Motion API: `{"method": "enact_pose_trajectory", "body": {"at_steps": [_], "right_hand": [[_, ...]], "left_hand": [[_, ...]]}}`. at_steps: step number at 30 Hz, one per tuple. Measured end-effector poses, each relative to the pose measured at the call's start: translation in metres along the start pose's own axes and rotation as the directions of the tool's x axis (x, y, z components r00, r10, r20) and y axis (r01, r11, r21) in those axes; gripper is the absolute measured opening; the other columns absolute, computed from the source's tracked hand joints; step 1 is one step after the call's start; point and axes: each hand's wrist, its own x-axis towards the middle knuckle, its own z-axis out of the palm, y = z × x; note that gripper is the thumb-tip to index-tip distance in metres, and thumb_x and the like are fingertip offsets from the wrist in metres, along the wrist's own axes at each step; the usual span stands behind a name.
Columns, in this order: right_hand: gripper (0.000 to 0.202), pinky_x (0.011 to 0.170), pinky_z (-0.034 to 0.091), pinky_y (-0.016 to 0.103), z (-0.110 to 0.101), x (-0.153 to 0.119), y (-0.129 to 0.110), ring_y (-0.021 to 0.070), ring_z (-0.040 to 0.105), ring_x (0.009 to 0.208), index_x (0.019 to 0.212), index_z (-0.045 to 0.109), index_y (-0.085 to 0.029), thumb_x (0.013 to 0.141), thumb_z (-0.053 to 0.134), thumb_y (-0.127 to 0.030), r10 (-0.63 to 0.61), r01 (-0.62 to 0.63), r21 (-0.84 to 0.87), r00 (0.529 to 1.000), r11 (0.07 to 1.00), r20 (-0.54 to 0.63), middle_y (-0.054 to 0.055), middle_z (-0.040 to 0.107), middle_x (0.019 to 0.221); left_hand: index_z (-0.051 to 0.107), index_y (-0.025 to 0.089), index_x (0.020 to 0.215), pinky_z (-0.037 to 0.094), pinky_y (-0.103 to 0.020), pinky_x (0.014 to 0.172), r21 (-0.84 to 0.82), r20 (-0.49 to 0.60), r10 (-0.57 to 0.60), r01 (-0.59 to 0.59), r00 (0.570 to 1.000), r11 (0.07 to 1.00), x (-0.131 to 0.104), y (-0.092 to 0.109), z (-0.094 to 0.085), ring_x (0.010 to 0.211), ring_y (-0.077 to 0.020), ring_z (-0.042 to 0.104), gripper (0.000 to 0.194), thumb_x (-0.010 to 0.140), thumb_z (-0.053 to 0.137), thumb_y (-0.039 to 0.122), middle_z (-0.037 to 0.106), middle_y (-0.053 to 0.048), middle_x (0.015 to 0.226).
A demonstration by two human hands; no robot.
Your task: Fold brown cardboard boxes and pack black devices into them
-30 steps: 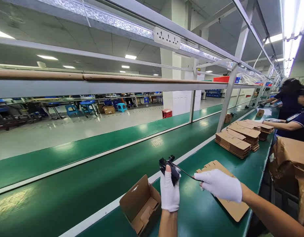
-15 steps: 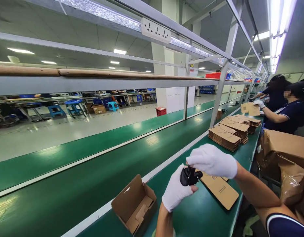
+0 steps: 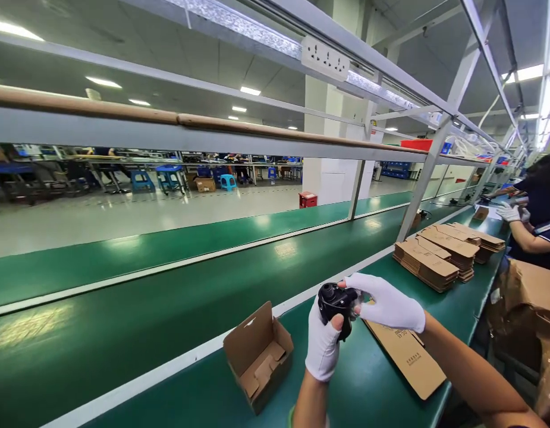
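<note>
Right at six o'clock, low in my view, my left hand [image 3: 323, 351] comes up in its white glove, fingers curled tight round a small black device [image 3: 333, 301], thumb pressed on its near face. My right hand [image 3: 388, 304], gloved too, reaches in from four o'clock, fingers loosely bent, fingertips [image 3: 351, 283] touching the device's top; whether they actually pinch it, I can't tell. Both hands hover above the green bench [image 3: 368, 386]. Just under my right wrist lies a flat cardboard blank [image 3: 411, 359]. Over at eight o'clock, an open carton [image 3: 259, 356] sits beside the white strip. Further out at two o'clock, stacks of flat blanks [image 3: 439, 255] wait. Beyond them, a co-worker's gloved hand [image 3: 509, 211] is busy.
</note>
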Motion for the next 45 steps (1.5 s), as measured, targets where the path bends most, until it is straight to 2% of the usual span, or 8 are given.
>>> {"method": "enact_pose_trajectory", "body": {"at_steps": [5,8,12,17,25,31,39,45], "right_hand": [[0.039,0.078,0.051,0.034,0.001,0.024,0.001,0.0228,0.06,0.086,0.103,0.066,-0.013,0.085,0.062,-0.048,0.119,-0.141,0.292,0.989,0.946,0.092,0.009,0.062,0.096],[0.056,0.065,0.052,0.032,-0.001,0.039,0.004,0.0195,0.06,0.069,0.099,0.066,-0.011,0.083,0.062,-0.064,0.112,-0.194,0.422,0.971,0.886,0.211,0.008,0.062,0.086],[0.049,0.055,0.049,0.026,0.002,0.059,0.004,0.0146,0.054,0.06,0.083,0.067,-0.01,0.085,0.064,-0.059,0.082,-0.183,0.441,0.968,0.879,0.239,0.005,0.058,0.075],[0.043,0.055,0.046,0.022,0.015,0.076,0.005,0.0125,0.052,0.062,0.08,0.068,-0.009,0.085,0.067,-0.051,0.019,-0.185,0.468,0.941,0.864,0.338,0.004,0.057,0.072],[0.037,0.053,0.049,0.022,0.023,0.077,-0.003,0.0124,0.056,0.06,0.083,0.069,-0.01,0.085,0.069,-0.047,-0.025,-0.19,0.514,0.923,0.837,0.383,0.005,0.06,0.082],[0.032,0.071,0.047,0.025,0.016,0.072,-0.002,0.0148,0.058,0.075,0.085,0.071,-0.012,0.093,0.061,-0.042,-0.201,0.063,0.344,0.902,0.937,0.382,0.004,0.062,0.08],[0.039,0.075,0.047,0.027,0.019,0.074,-0.016,0.0161,0.06,0.078,0.086,0.07,-0.015,0.094,0.054,-0.049,-0.344,0.229,0.298,0.835,0.927,0.429,0.006,0.065,0.085],[0.035,0.072,0.046,0.028,0.008,0.057,0.006,0.0168,0.056,0.074,0.082,0.067,-0.012,0.092,0.053,-0.043,-0.103,0.052,0.175,0.95,0.983,0.296,0.004,0.061,0.079]], "left_hand": [[0.052,0.013,0.12,0.046,-0.032,0.084,0.012,-0.077,0.056,-0.055,0.995,0.998,0.003,0.005,-0.005,0.098,-0.0257,0.056,0.068,0.074,0.072,0.059,0.058,-0.014,0.111],[0.052,0.012,0.119,0.046,-0.028,0.067,-0.072,0.03,0.049,-0.046,0.998,0.996,0.003,0.016,-0.011,0.08,-0.0208,0.058,0.069,0.075,0.069,0.063,0.06,-0.014,0.102],[0.054,0.011,0.112,0.041,-0.023,0.052,-0.151,0.217,-0.038,0.072,0.975,0.986,0.0,0.033,-0.017,0.059,-0.016,0.055,0.073,0.069,0.071,0.067,0.059,-0.01,0.081],[0.057,0.009,0.099,0.044,-0.026,0.053,-0.092,0.421,-0.142,0.198,0.896,0.976,-0.002,0.046,-0.017,0.059,-0.0195,0.058,0.076,0.062,0.072,0.074,0.059,-0.011,0.074],[0.055,0.009,0.099,0.047,-0.023,0.057,-0.004,0.514,-0.26,0.305,0.818,0.952,-0.004,0.053,-0.014,0.064,-0.0166,0.057,0.066,0.063,0.079,0.06,0.059,-0.011,0.08],[0.055,0.01,0.107,0.046,-0.022,0.058,0.034,0.432,-0.244,0.255,0.868,0.966,-0.008,0.06,-0.007,0.067,-0.0145,0.053,0.069,0.064,0.079,0.058,0.056,-0.01,0.088],[0.057,0.012,0.112,0.051,-0.029,0.071,0.082,0.436,-0.277,0.269,0.856,0.96,-0.012,0.046,0.007,0.087,-0.0231,0.056,0.064,0.066,0.079,0.051,0.057,-0.013,0.103],[0.056,0.008,0.101,0.045,-0.022,0.056,0.102,0.217,-0.207,0.189,0.954,0.977,-0.01,0.058,-0.007,0.062,-0.0128,0.05,0.064,0.067,0.078,0.057,0.056,-0.008,0.08]]}}
